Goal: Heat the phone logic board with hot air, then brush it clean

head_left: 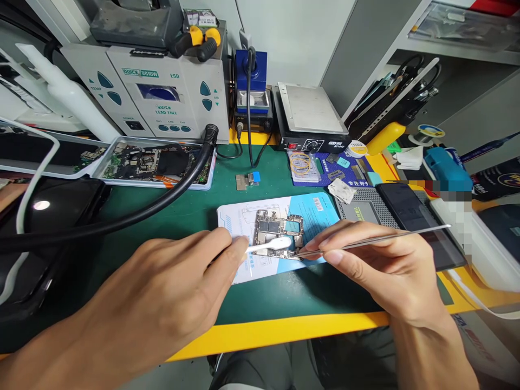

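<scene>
A phone circuit board (pixel 268 226) lies on a white and blue printed card (pixel 317 227) in front of me. My left hand (pixel 190 265) pinches a cotton swab (pixel 274 244), whose white tip hovers over or touches the board; which of the two I cannot tell. In my right hand (pixel 377 260) are metal tweezers (pixel 357 244), held between thumb and fingers. Their points reach the board's lower right edge, close to the swab tip. Whether the tweezers grip anything there is too small to see.
A hot air station (pixel 162 103) stands at the back left, its black hose (pixel 162 203) crossing the green mat (pixel 260 303). Behind the card sits a heating plate (pixel 312 111). To the right lie a black phone (pixel 410 211) and a perforated tray (pixel 365 203). Small metal parts (pixel 246 181) lie behind the card.
</scene>
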`<action>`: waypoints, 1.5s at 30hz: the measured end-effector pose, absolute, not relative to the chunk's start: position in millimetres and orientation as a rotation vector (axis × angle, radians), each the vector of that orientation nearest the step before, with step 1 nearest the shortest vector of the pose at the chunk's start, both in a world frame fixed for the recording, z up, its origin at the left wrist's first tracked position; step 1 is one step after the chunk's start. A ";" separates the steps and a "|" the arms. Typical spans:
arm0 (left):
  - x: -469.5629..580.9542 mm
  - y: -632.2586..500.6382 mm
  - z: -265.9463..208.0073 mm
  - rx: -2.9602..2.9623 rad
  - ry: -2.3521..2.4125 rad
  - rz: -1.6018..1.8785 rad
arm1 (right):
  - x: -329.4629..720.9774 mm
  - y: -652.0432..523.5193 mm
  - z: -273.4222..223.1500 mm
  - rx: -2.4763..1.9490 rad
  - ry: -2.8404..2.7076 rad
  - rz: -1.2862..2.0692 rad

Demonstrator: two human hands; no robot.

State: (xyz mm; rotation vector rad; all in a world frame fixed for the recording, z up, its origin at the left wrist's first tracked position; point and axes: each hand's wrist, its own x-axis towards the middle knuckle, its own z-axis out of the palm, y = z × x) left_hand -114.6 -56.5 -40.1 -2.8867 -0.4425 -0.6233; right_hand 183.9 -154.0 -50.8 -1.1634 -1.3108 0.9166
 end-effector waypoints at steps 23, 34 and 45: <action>-114.2 -57.8 -39.6 -2.889 -0.459 -0.611 | 184.0 -153.5 -48.7 -1.165 -1.312 0.904; -112.5 -55.9 -41.2 -2.880 -0.458 -0.634 | 183.6 -152.1 -50.9 -1.151 -1.317 0.910; -114.9 -56.7 -40.0 -2.880 -0.437 -0.577 | 182.8 -154.0 -55.7 -1.157 -1.289 0.891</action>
